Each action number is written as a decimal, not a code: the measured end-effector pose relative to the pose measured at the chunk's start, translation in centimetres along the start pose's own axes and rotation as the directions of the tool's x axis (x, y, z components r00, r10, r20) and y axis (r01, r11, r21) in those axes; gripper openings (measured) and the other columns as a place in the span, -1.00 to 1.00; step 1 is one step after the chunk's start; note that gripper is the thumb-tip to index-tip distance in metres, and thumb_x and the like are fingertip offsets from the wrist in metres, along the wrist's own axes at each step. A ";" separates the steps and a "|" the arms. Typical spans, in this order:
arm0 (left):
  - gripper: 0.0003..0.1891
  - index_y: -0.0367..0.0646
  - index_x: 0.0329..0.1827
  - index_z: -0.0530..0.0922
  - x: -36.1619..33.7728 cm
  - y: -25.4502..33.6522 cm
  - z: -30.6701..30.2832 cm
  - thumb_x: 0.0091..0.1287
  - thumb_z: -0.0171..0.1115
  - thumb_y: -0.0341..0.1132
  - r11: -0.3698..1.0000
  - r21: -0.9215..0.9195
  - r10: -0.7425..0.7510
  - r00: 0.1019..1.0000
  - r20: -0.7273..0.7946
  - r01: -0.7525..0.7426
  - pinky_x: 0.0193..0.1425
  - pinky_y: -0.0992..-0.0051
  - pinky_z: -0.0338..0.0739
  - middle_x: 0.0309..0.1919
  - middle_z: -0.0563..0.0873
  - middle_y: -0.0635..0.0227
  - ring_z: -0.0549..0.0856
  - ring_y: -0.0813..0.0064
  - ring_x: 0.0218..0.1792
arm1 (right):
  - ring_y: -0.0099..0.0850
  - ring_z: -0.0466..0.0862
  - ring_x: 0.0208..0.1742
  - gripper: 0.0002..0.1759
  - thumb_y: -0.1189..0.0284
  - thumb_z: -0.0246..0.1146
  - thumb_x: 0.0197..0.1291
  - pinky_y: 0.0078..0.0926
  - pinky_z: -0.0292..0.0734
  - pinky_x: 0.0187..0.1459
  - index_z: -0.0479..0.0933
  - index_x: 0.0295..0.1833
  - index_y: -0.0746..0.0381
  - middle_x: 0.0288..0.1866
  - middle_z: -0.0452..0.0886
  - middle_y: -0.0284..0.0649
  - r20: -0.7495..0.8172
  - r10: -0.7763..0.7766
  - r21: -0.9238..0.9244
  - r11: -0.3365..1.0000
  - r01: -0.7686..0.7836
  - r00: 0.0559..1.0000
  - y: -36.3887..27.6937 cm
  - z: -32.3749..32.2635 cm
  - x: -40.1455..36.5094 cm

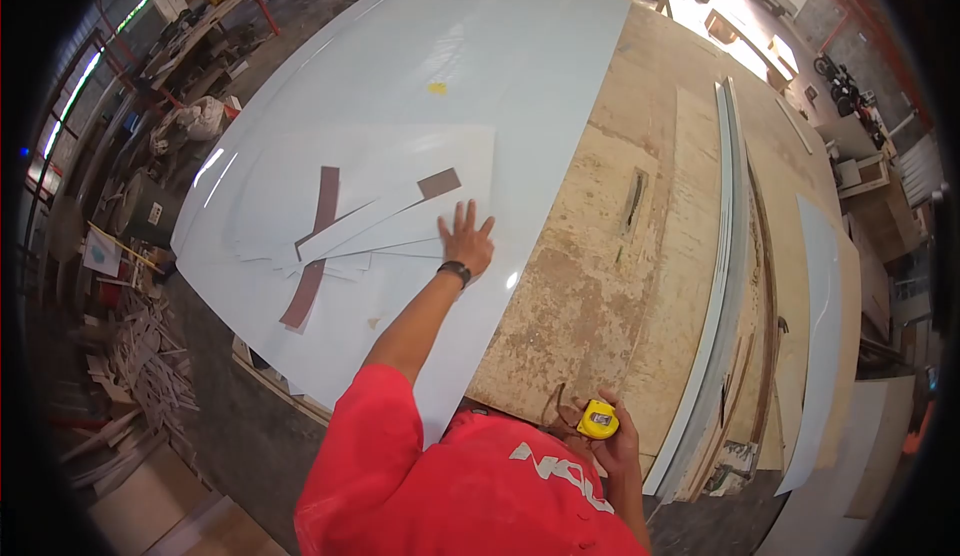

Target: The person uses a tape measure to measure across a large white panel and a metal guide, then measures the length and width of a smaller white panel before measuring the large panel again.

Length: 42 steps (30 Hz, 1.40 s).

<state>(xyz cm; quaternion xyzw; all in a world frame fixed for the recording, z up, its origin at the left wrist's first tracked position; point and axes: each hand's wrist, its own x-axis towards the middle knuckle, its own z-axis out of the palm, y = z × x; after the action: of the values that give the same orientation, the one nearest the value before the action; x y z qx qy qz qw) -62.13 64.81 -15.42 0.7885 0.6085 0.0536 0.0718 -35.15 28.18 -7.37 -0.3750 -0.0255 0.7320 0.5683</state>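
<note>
My left hand (467,241), a dark band on its wrist, lies with fingers spread on a large glossy white sheet (540,76). Just beyond its fingertips is a brown rectangular piece (439,184) at the end of a long white strip (375,218). Several white strips fan out to the left of the hand, over and beside a longer brown strip (302,296). Close to my body, my right hand (618,444) is closed around a yellow tape measure (599,419).
A worn plywood tabletop (570,296) extends right of the sheet. Long narrow strips (722,246) lie along it, with another white panel (815,346) farther right. A yellow patch (437,88) marks the sheet. Scrap strips (150,356) are heaped on the floor at left.
</note>
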 end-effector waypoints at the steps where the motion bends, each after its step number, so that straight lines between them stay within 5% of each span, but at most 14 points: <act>1: -0.46 0.21 0.46 0.37 -0.4 -0.6 0.0 0.38 0.11 -0.12 1.000 0.013 -0.026 0.999 0.030 0.026 0.49 -0.41 -0.23 0.62 0.00 0.12 -0.12 0.01 0.62 | -0.02 0.66 0.06 -0.52 0.06 -0.11 0.54 -0.15 0.63 -0.11 0.30 0.38 0.09 0.20 0.57 0.10 -0.001 -0.005 0.012 1.000 0.005 1.000 -0.3 0.0 0.1; 3: -0.45 0.22 0.47 0.35 -1.6 -2.7 0.1 0.38 0.11 -0.14 0.999 0.022 -0.037 0.999 0.017 0.037 0.48 -0.42 -0.23 0.61 0.01 0.12 -0.09 0.01 0.62 | -0.08 0.73 -0.07 -0.50 0.06 -0.04 0.49 -0.16 0.72 -0.18 0.36 0.38 0.09 0.17 0.60 0.12 -0.105 -0.075 0.000 0.997 0.076 0.992 -1.0 0.2 0.4; 8: -0.43 0.23 0.48 0.35 -3.1 -8.3 1.1 0.37 0.14 -0.08 1.000 0.008 -0.001 1.000 -0.007 0.001 0.47 -0.44 -0.22 0.60 0.05 0.10 -0.03 0.00 0.60 | -0.07 0.64 0.18 -0.50 0.12 -0.01 0.46 -0.12 0.64 0.10 0.34 0.38 0.13 0.18 0.58 0.16 -0.099 -0.155 -0.016 0.988 0.154 0.983 -3.3 0.5 1.2; 13: -0.35 0.21 0.44 0.42 -4.2 -6.7 -0.4 0.28 0.22 0.12 0.998 -0.045 -0.053 0.994 -0.099 0.049 0.46 -0.45 -0.28 0.59 0.04 0.03 -0.04 -0.03 0.60 | -0.11 0.71 0.03 -0.49 0.11 0.00 0.46 -0.21 0.70 -0.09 0.33 0.39 0.12 0.15 0.61 0.13 -0.105 -0.149 0.008 0.989 0.151 0.983 -2.9 0.0 3.2; 17: -0.44 0.18 0.38 0.45 -3.3 -5.4 0.6 0.31 0.23 0.02 0.998 -0.059 -0.016 0.990 -0.140 0.008 0.45 -0.46 -0.26 0.58 0.07 0.02 -0.04 -0.06 0.60 | -0.18 0.75 -0.12 -0.49 0.08 0.01 0.47 -0.33 0.71 -0.34 0.37 0.37 0.11 0.12 0.63 0.09 -0.130 -0.107 -0.015 0.994 0.106 0.986 -1.7 1.5 4.4; 24: -0.64 0.06 0.17 0.53 -3.0 -5.3 0.2 0.31 0.20 -0.21 0.997 -0.071 -0.010 0.991 -0.135 0.001 0.43 -0.51 -0.18 0.54 0.17 0.02 0.05 -0.05 0.58 | -0.20 0.75 -0.11 -0.52 0.08 0.02 0.46 -0.35 0.71 -0.36 0.44 0.32 0.11 0.14 0.63 0.07 -0.185 -0.033 0.005 0.999 0.035 0.982 -1.5 2.4 5.7; 29: -0.63 0.02 0.16 0.50 -3.8 -8.1 1.2 0.26 0.15 -0.33 0.994 -0.104 0.030 0.991 -0.128 -0.044 0.46 -0.46 -0.16 0.52 0.20 0.01 0.10 -0.04 0.57 | -0.23 0.73 -0.10 -0.52 0.09 0.03 0.45 -0.34 0.70 -0.32 0.43 0.33 0.10 0.13 0.63 0.02 -0.166 -0.097 0.004 0.995 0.099 0.981 -2.1 1.8 6.2; 33: -0.46 -0.05 0.35 0.41 -4.5 -9.1 1.3 0.23 0.12 -0.40 1.000 -0.022 0.009 0.989 -0.145 -0.012 0.47 -0.42 -0.15 0.50 0.23 -0.02 0.14 -0.02 0.55 | -0.23 0.71 -0.04 -0.54 0.15 0.09 0.44 -0.36 0.69 -0.25 0.41 0.33 0.12 0.12 0.61 0.00 -0.234 -0.166 0.076 0.979 0.189 0.958 -2.4 2.3 5.9; 35: -0.40 -0.13 0.40 0.37 -5.0 -7.0 1.2 0.23 0.18 -0.38 0.995 -0.094 -0.042 0.968 -0.246 0.020 0.51 -0.29 -0.07 0.46 0.28 -0.02 0.19 -0.03 0.51 | -0.13 0.67 0.04 -0.57 0.30 0.15 0.43 -0.18 0.68 -0.01 0.35 0.32 0.22 0.10 0.58 -0.01 -0.175 -0.144 0.027 0.988 0.151 0.974 -2.5 2.6 6.3; 37: -0.42 -0.21 0.36 0.40 -6.0 -2.8 -1.4 0.24 0.25 -0.35 0.919 -0.358 0.057 0.954 -0.295 -0.165 0.50 -0.06 0.15 0.38 0.40 -0.02 0.33 -0.05 0.42 | -0.19 0.67 0.03 -0.56 0.34 0.18 0.41 -0.21 0.70 -0.03 0.35 0.32 0.23 0.08 0.57 -0.05 -0.206 -0.184 -0.029 0.983 0.182 0.961 -2.5 3.1 6.9; 40: -0.46 -0.28 0.32 0.42 -9.0 5.0 -3.9 0.31 0.29 -0.26 0.635 -0.743 0.289 0.957 -0.027 -0.212 0.39 0.19 0.38 0.25 0.53 -0.04 0.51 0.00 0.28 | -0.30 0.67 -0.01 -0.56 0.40 0.22 0.39 -0.28 0.72 -0.05 0.35 0.31 0.26 0.04 0.56 -0.12 -0.240 -0.212 -0.180 0.969 0.171 0.947 -2.2 4.5 8.1; 42: -0.48 -0.29 0.33 0.41 -11.0 9.7 -4.0 0.37 0.23 -0.20 0.506 -0.844 0.468 0.878 0.096 -0.178 0.33 0.25 0.44 0.23 0.55 -0.06 0.56 0.05 0.25 | -0.34 0.67 -0.04 -0.56 0.41 0.23 0.39 -0.31 0.73 -0.06 0.36 0.30 0.27 0.01 0.55 -0.15 -0.272 -0.250 -0.268 0.947 0.176 0.929 -2.0 5.7 9.0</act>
<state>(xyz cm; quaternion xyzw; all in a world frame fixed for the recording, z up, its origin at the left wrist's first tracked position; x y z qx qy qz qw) -56.39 51.92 -9.70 0.7634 0.3340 0.2143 0.5096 -37.47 38.80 -6.99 -0.5429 -0.0670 0.5912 0.5926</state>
